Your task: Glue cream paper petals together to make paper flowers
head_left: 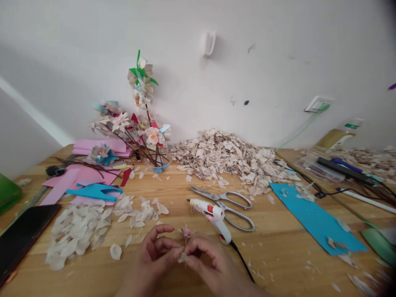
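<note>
Pinching: the left hand [158,251] and right hand [208,255] meet over the front edge of the worktop [99,280], near its middle, thumbs and fingertips closed on the lower part of a small flower piece [186,232]; the left forefinger arches clear.
Flower axis: it runs roughly front to back, the pink end pointing away from the person, toward the back edge; its upward tilt cannot be told.
Flower look: slim, with a spiky pink tuft on top and a whitish petal [182,258] between the fingers; finer detail is blurred.
Glue gun [216,218]: white, beyond the right hand, nozzle toward the back left corner.
Scissors [219,198]: silver, just behind it, blades pointing left.
Loose petals [77,227]: pale, spread left of the left hand.
Back edge: a large petal heap [229,152] beside flower stems [154,136].
Right edge: a blue sheet [315,218] lies near it, slanting.
Front left corner: a black phone [24,239].
</note>
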A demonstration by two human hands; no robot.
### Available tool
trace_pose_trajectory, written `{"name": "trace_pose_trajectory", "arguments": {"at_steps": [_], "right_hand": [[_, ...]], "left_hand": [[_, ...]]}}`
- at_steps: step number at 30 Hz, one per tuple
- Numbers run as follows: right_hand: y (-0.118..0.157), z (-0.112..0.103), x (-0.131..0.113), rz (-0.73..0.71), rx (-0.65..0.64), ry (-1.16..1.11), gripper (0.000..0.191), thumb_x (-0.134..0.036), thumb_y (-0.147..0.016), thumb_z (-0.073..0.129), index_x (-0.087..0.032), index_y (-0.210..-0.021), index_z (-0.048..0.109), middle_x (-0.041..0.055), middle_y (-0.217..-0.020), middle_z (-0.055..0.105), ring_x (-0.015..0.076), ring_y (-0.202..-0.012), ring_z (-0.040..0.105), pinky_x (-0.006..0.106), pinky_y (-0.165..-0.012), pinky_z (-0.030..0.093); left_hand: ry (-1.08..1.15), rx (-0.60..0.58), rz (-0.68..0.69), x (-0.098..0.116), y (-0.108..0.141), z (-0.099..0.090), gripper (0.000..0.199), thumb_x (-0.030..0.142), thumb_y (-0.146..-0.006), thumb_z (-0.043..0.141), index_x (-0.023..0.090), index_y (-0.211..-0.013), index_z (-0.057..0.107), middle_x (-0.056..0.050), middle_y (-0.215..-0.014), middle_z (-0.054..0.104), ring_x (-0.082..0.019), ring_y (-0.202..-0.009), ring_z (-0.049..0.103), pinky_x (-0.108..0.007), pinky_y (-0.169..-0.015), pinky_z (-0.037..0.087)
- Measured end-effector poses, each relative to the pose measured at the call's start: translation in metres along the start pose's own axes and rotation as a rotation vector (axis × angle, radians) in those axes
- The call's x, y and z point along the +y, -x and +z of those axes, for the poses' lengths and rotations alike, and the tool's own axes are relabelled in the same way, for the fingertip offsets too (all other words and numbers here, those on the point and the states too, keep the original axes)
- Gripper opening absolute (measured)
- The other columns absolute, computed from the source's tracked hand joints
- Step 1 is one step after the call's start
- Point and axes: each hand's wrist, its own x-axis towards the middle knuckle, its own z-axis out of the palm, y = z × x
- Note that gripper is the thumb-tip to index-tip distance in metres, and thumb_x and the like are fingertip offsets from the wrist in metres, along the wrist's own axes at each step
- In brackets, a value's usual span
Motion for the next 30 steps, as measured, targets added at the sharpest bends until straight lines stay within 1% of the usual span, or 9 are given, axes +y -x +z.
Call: {"name": "trace_pose_trajectory", "arguments": {"at_steps": [12,16,18,20,22,24,25,27,30], "right_hand": [[0.002,0.002,0.006,-0.053,0.072,-0.017,0.010,-0.024,-0.080,0.056,-0.020,-0.072,0.060,0.0018,-0.074,0.064,0.0194,-0.083,0.063,0.034,-0.085,0.047],[0.005,-0.005,0.009,-0.210,0.118,0.069,0.009,-0.018,-0.083,0.054,-0.022,-0.078,0.061,0.0001,-0.073,0.064,0.0157,-0.073,0.062,0.029,-0.078,0.049],[0.007,-0.015,0.011,-0.347,0.244,0.129,0.013,-0.014,-0.083,0.052,-0.024,-0.085,0.061,0.0001,-0.075,0.063,0.0154,-0.072,0.060,0.027,-0.070,0.048],[0.007,-0.030,0.015,-0.437,0.474,0.158,0.017,-0.013,-0.084,0.050,-0.026,-0.090,0.059,0.0012,-0.079,0.062,0.0168,-0.075,0.059,0.027,-0.068,0.047],[0.004,-0.046,0.020,-0.382,0.719,0.121,0.013,-0.018,-0.085,0.051,-0.026,-0.093,0.058,0.0032,-0.084,0.060,0.0186,-0.081,0.057,0.030,-0.071,0.047],[0.000,-0.062,0.029,-0.252,0.801,0.039,0.019,-0.031,-0.084,0.055,-0.024,-0.102,0.055,0.0063,-0.093,0.058,0.0215,-0.089,0.056,0.034,-0.077,0.047],[-0.002,-0.067,0.033,-0.201,0.758,0.005,0.029,-0.037,-0.082,0.056,-0.023,-0.107,0.052,0.0077,-0.098,0.058,0.0232,-0.094,0.056,0.037,-0.082,0.046],[-0.007,-0.075,0.042,-0.117,0.544,-0.009,0.050,-0.047,-0.075,0.061,-0.023,-0.117,0.046,0.0093,-0.110,0.056,0.0262,-0.104,0.053,0.042,-0.090,0.042],[-0.013,-0.073,0.052,-0.023,0.278,0.129,0.070,-0.047,-0.063,0.071,-0.024,-0.123,0.044,0.0098,-0.122,0.052,0.0298,-0.115,0.047,0.047,-0.097,0.036]], "left_hand": [[-0.024,0.075,-0.017,-0.001,-0.001,0.000,0.049,0.016,-0.054,0.081,0.024,-0.088,0.047,0.004,-0.052,0.069,-0.012,-0.044,0.059,-0.020,-0.045,0.035],[-0.018,0.149,-0.011,0.007,-0.001,0.000,0.052,0.023,-0.045,0.085,0.023,-0.081,0.048,0.008,-0.042,0.062,-0.009,-0.038,0.053,-0.017,-0.042,0.032],[0.009,0.203,0.000,0.013,-0.002,-0.001,0.051,0.026,-0.046,0.085,0.023,-0.082,0.048,0.010,-0.043,0.060,-0.007,-0.039,0.051,-0.016,-0.043,0.033],[0.020,0.264,0.009,0.018,-0.002,-0.003,0.051,0.027,-0.049,0.083,0.023,-0.084,0.047,0.010,-0.046,0.061,-0.006,-0.042,0.053,-0.016,-0.045,0.037],[0.026,0.317,0.009,0.021,-0.002,-0.003,0.053,0.027,-0.050,0.083,0.022,-0.087,0.046,0.009,-0.051,0.064,-0.007,-0.045,0.055,-0.016,-0.047,0.040],[0.033,0.349,-0.001,0.023,-0.002,-0.003,0.053,0.026,-0.052,0.083,0.022,-0.090,0.046,0.007,-0.057,0.067,-0.008,-0.049,0.059,-0.017,-0.050,0.043],[0.037,0.358,-0.007,0.024,-0.001,-0.002,0.053,0.024,-0.053,0.082,0.021,-0.092,0.047,0.006,-0.060,0.069,-0.009,-0.051,0.061,-0.018,-0.051,0.044],[0.039,0.375,-0.018,0.025,-0.001,-0.001,0.053,0.021,-0.055,0.081,0.021,-0.096,0.048,0.004,-0.063,0.071,-0.010,-0.053,0.063,-0.019,-0.053,0.047],[0.044,0.396,-0.030,0.027,-0.001,0.000,0.056,0.017,-0.054,0.081,0.020,-0.100,0.049,0.002,-0.066,0.073,-0.011,-0.056,0.064,-0.018,-0.053,0.048]]}}
